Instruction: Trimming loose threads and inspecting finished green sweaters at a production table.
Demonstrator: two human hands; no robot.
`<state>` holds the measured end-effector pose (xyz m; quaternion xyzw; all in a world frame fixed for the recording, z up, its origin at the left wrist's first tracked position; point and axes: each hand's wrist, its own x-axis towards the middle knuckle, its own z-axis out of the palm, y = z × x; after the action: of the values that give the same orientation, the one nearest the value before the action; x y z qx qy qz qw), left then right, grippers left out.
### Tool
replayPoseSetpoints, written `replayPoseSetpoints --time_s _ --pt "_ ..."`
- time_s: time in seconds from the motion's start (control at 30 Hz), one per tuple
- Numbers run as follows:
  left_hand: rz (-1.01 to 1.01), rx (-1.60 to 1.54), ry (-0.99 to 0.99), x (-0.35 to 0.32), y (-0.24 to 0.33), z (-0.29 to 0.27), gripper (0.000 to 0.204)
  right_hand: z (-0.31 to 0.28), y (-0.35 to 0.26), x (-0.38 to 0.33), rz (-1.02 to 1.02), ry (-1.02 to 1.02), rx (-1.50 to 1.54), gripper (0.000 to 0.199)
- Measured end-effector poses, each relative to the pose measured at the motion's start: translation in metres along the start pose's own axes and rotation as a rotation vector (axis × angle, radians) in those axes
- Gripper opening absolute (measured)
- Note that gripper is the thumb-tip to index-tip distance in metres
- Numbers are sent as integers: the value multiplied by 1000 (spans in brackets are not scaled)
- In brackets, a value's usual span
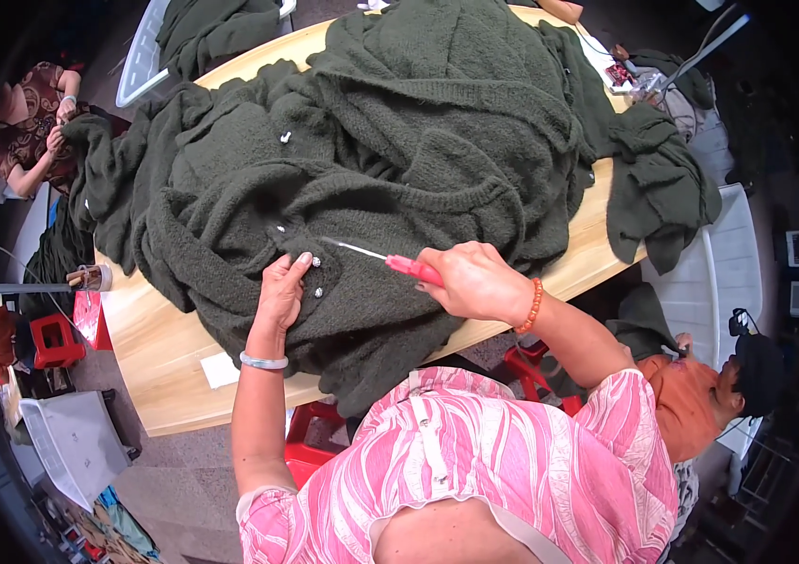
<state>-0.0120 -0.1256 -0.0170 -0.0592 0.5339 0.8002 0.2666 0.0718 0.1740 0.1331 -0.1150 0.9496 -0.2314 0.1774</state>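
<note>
A dark green fuzzy knitted cardigan [371,315] lies bunched on the table before me, among a heap of like knitwear [446,122]. My left hand [280,296] pinches its edge between thumb and fingers, beside a small sparkly button [316,262]. Another such button [318,292] shows just below. In my right hand [482,282] is a hook-like tool with a red handle [416,271] and a thin metal shaft. The shaft points left toward the buttons, its tip over the knit; the exact tip shape is too blurred to tell.
The wooden table [155,376] carries a white paper slip [221,370] and a jar of tools [91,277]. One person [32,141] handles knitwear at far left; another in orange [691,399] sits close at right. Plastic bins [79,446] and red stools [56,340] stand around.
</note>
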Motion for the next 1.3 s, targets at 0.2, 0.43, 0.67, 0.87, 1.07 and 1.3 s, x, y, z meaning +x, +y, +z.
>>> replayPoseSetpoints --time_s 0.2,0.43,0.67,0.87,1.07,1.3 --pt "-2 39 -17 -1 -5 -3 10 1 -5 12 -24 24 -22 22" --pt "-28 110 32 5 -21 -20 12 9 -5 24 -122 31 -87 22" --pt "-31 -84 103 -3 -8 2 20 19 0 -5 -251 -173 -63 21" --pt "-8 -121 101 1 -9 2 21 28 -13 -3 -117 -204 15 22" --pt "-55 390 139 -30 26 -5 25 37 9 -5 -26 -18 122 27" --pt "428 1477 85 -115 66 -1 43 31 17 -17 7 5 146 23"
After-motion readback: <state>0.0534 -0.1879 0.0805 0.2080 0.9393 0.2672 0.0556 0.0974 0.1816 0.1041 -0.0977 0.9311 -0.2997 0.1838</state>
